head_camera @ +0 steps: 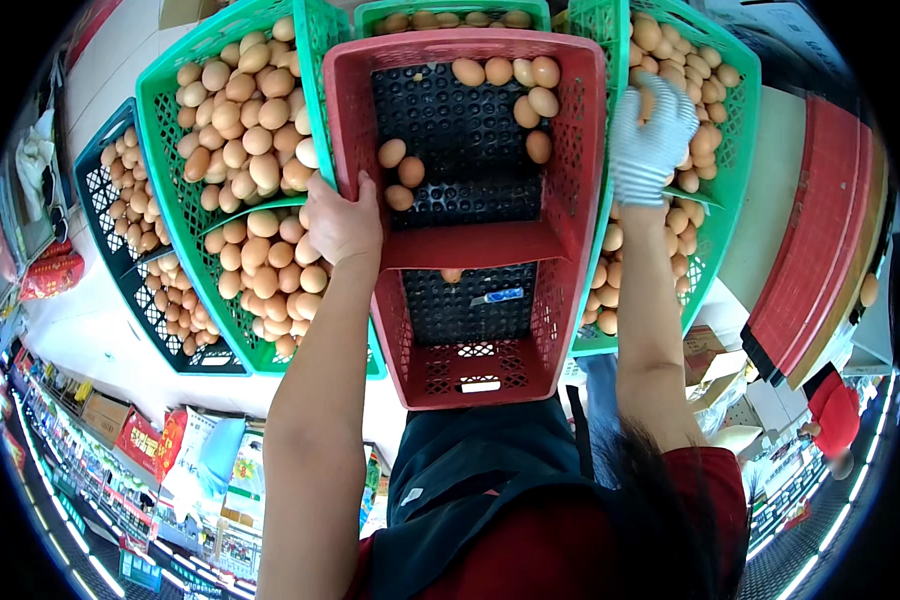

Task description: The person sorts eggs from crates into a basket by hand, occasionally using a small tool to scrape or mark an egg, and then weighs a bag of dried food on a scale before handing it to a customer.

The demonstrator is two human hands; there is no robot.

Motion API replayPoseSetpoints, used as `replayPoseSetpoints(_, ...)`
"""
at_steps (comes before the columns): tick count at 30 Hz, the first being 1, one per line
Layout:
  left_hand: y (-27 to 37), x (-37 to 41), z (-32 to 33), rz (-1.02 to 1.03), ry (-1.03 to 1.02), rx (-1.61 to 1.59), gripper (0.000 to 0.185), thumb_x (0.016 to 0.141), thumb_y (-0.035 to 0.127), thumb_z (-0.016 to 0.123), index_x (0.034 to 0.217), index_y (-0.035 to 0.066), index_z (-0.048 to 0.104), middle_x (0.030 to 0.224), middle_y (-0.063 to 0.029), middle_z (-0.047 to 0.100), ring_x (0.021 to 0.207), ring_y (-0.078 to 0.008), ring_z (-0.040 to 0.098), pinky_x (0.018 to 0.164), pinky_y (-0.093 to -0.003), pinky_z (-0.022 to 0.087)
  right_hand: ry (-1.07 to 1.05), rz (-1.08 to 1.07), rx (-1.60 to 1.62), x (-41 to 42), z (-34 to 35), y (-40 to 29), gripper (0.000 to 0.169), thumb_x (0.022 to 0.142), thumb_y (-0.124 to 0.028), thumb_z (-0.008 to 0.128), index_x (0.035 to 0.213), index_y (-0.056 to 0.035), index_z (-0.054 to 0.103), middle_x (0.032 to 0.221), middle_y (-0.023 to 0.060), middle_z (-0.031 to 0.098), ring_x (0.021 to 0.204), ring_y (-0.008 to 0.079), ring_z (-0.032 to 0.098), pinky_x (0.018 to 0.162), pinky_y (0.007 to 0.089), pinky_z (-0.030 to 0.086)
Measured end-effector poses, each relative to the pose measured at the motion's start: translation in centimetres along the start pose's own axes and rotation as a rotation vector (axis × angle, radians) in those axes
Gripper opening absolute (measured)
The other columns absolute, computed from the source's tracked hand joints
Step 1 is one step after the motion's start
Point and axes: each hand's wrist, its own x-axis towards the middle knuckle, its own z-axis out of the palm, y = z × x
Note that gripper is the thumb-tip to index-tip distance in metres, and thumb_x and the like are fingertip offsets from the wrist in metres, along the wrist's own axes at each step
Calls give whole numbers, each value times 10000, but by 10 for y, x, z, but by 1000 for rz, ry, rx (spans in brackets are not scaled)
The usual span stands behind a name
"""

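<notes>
A red plastic crate (480, 249) with a cross divider stands before me. Several brown eggs (538, 146) rest on the black dimpled mat (450, 127) in its far section. My left hand (343, 217), bare, grips the crate's left rim with the thumb inside. In the near section lie a box-cutter knife with a blue handle (504, 295) and one egg (451, 275), partly hidden by the divider. Over the right green crate (746, 127), heaped with eggs, my right hand (651, 142) wears a striped knit glove. An egg (646, 103) shows between its thumb and fingers.
To the left stand a green crate (161, 120) full of eggs and a dark blue crate (94, 176) with more. Another green crate (450, 9) of eggs sits behind the red one. A red-topped counter (802, 247) is at right; a person in red (835, 412) is beyond.
</notes>
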Motion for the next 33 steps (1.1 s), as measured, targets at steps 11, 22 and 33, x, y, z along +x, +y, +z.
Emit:
replayPoseSetpoints(11,1,0,8,45,61,35,512,794,411,706,1062,20,511,912,-195,633,890,-391,606,727,-504,507,-928,70,-25,-156,174,-131,474,870,-149,559,1338,-136,487,1195,198,498,968,389,603,779,448,561)
replayPoseSetpoints(22,-6,2,11,65,69,44,494,788,417,709,1041,40,514,882,-182,638,840,-382,617,692,-499,512,-1065,1038,1439,-121,134,-78,464,850,-247,663,1271,-96,538,1144,226,625,920,377,664,720,431,579)
replayPoseSetpoints(33,2,-1,-1,-10,-56,8,676,828,458,666,1278,7,439,1037,-291,645,925,-462,625,807,-498,504,-502,1031,1694,-58,-27,-17,503,828,-156,687,1283,-108,479,1041,157,633,718,238,612,563,332,512)
